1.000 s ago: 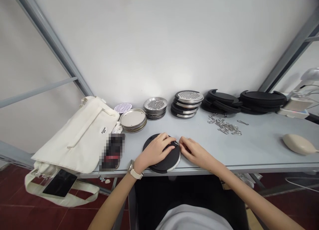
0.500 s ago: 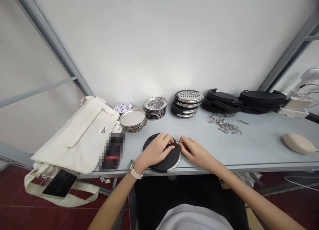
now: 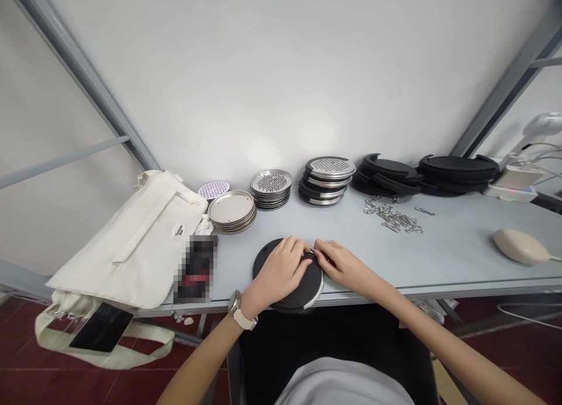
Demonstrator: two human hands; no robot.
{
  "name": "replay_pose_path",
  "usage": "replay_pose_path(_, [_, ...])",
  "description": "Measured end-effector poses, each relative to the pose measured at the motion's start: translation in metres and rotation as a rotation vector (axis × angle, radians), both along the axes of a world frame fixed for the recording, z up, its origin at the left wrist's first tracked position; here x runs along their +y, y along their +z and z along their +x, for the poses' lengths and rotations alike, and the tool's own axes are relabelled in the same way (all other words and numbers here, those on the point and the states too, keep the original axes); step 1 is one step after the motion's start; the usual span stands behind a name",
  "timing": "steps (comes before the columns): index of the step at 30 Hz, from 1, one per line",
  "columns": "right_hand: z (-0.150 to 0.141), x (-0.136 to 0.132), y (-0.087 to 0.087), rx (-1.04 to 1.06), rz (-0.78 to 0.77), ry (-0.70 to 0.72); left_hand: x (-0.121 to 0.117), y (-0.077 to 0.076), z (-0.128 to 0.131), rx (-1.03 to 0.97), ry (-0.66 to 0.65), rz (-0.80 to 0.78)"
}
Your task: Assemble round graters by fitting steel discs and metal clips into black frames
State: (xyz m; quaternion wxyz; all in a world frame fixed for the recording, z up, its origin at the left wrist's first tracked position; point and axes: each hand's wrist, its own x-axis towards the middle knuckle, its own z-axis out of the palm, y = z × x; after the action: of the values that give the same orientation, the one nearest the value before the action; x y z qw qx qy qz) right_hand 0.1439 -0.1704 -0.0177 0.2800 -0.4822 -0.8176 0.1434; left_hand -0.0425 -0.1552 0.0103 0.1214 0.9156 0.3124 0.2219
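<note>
A round black disc (image 3: 297, 292) with a steel rim lies on the pale grey table (image 3: 439, 258) near its front edge. My left hand (image 3: 277, 270), with a watch on its wrist, rests on the disc and holds it with the fingers curled. My right hand (image 3: 340, 263) comes in from the right, its fingertips pinched at the disc's upper right edge around a small metal ring (image 3: 312, 251). The fingers hide most of the ring, so its exact shape and fit are hidden.
Stacks of steel grater discs (image 3: 271, 188) and black rings (image 3: 456, 174) line the wall side. A heap of metal clips (image 3: 392, 218) lies in front of them. A cream canvas bag (image 3: 127, 241) is at left, and a beige oval object (image 3: 520, 247) at right.
My view has tilted slightly, shifting the table up and to the left. My left hand has slid toward the disc's right edge, closer to the ring. My right hand still pinches there.
</note>
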Motion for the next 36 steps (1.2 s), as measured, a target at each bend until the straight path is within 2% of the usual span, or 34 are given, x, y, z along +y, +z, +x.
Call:
replay_pose_path(22, [0.0023, 0.0010, -0.0081, -0.011, -0.003, -0.017, 0.0012, 0.0003, -0.0044, 0.020, -0.016, 0.007])
replay_pose_path(36, [-0.0008, -0.0015, -0.0034, -0.028, 0.004, -0.037, 0.0015, 0.0005, -0.0049, 0.026, -0.015, 0.002])
